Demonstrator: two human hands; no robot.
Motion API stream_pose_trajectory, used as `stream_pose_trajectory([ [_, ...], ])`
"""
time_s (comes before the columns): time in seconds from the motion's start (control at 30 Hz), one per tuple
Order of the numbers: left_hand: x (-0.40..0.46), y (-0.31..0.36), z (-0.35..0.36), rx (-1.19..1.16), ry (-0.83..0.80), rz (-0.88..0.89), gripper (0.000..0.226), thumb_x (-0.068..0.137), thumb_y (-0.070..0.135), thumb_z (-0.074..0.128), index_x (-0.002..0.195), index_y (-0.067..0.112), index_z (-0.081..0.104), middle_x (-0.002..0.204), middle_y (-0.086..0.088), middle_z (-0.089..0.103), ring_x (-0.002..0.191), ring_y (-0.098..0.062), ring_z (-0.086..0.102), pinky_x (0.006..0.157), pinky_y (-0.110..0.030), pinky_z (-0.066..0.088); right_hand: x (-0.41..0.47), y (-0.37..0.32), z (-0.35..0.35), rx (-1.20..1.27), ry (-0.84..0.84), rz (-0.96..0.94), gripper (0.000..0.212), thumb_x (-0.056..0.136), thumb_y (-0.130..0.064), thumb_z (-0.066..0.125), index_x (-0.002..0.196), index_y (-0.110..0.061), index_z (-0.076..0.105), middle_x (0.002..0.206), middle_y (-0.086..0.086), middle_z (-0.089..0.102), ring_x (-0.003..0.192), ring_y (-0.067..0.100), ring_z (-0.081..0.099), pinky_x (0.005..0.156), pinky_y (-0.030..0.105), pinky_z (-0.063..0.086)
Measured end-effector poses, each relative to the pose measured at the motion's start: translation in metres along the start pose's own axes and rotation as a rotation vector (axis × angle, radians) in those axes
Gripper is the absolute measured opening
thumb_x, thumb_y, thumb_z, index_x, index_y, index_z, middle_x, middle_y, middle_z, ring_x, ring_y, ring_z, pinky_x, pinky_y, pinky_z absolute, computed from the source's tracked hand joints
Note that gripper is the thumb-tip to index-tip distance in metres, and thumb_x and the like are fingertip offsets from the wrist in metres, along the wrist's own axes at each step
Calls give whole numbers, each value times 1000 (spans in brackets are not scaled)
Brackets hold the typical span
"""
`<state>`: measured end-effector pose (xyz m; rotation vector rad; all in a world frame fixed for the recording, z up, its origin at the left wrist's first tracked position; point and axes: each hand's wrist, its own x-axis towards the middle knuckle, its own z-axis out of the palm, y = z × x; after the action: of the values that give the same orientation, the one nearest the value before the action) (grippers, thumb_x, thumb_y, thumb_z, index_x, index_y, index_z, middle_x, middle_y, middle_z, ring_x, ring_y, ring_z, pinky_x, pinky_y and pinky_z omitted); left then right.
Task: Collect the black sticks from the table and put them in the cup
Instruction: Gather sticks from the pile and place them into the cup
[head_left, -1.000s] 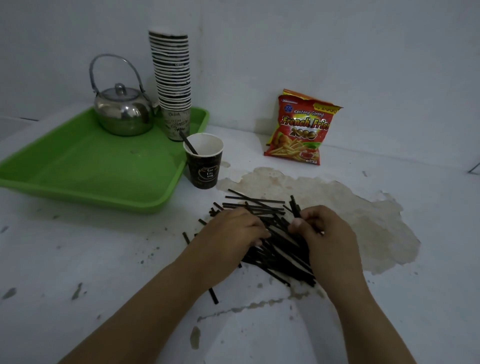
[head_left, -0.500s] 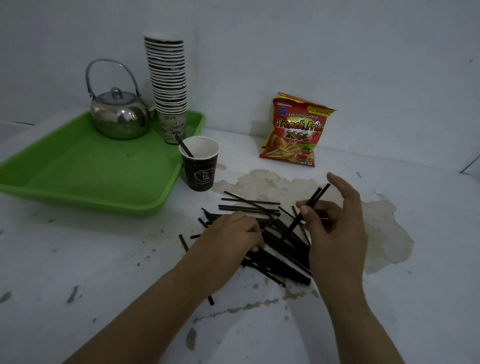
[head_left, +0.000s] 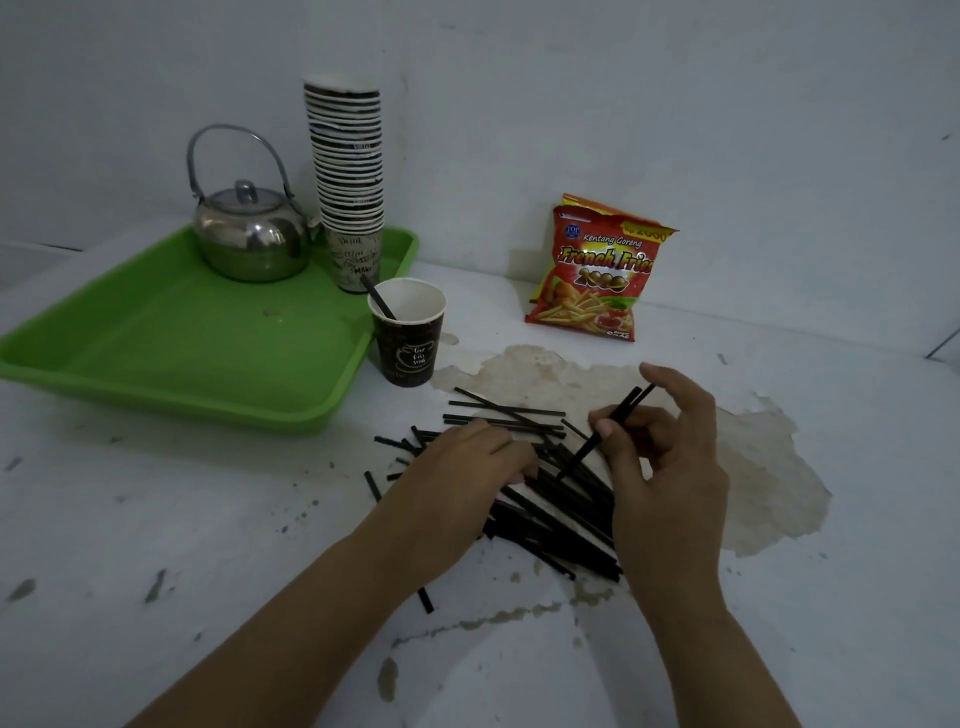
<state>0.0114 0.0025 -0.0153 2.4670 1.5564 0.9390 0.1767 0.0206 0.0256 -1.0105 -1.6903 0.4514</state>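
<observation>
Pinching two black sticks (head_left: 618, 415) in its grip, the right hand (head_left: 670, 467) lifts them above the stick pile (head_left: 550, 499). On that pile's left side the left hand (head_left: 467, 467) rests, fingers curled onto sticks. Behind the pile stands the paper cup (head_left: 408, 338), one stick (head_left: 378, 297) inside, beside the green tray (head_left: 182, 353) on the tabletop (head_left: 156, 519).

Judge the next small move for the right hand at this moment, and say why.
Probably carry the lifted sticks over to the dark paper cup and drop them in. The right hand already pinches them tilted above the pile, the cup stands open beside the green tray with one stick inside, and the left hand rests on the pile.
</observation>
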Motion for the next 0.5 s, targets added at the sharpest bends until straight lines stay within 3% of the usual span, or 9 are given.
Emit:
stream_pose_trajectory([
  [0.1, 2, 11, -11, -163, 223, -35, 44, 81, -8, 48, 114, 17, 61, 92, -7, 65, 86, -13, 54, 77, -17, 43, 1, 2, -1, 26, 9, 37, 46, 87, -12, 59, 117, -41, 39, 85, -9, 69, 79, 0, 65, 70, 11, 50],
  [0.2, 3, 25, -26, -308, 499, -114, 46, 87, -9, 50, 117, 25, 59, 96, -1, 64, 90, -4, 57, 77, -12, 45, 1, 0, -1, 36, 2, 49, 45, 87, -13, 60, 117, -40, 39, 84, -8, 69, 78, -1, 65, 68, 9, 48],
  [0.27, 3, 31, -32, -411, 638, -157, 40, 89, -4, 51, 116, 24, 57, 96, -1, 63, 91, -7, 61, 79, -14, 48, 0, -2, 1, 48, -7, 40, 45, 86, -12, 60, 115, -40, 39, 82, -11, 69, 78, -5, 64, 66, 3, 44],
  [0.37, 1, 36, -34, -467, 705, -244, 37, 91, 4, 50, 124, 22, 50, 92, -2, 58, 82, -14, 62, 76, -18, 51, -3, -7, 5, 48, -49, 13, 50, 87, -10, 59, 111, -48, 36, 81, -16, 67, 79, -8, 63, 67, 0, 43],
  [0.5, 1, 34, -29, -500, 651, -320, 46, 88, 0, 54, 128, 22, 46, 98, 7, 53, 89, -15, 61, 81, -16, 49, -8, -7, 10, 25, -114, -23, 53, 86, -7, 59, 109, -50, 36, 82, -22, 63, 79, -9, 62, 65, 0, 43],
])
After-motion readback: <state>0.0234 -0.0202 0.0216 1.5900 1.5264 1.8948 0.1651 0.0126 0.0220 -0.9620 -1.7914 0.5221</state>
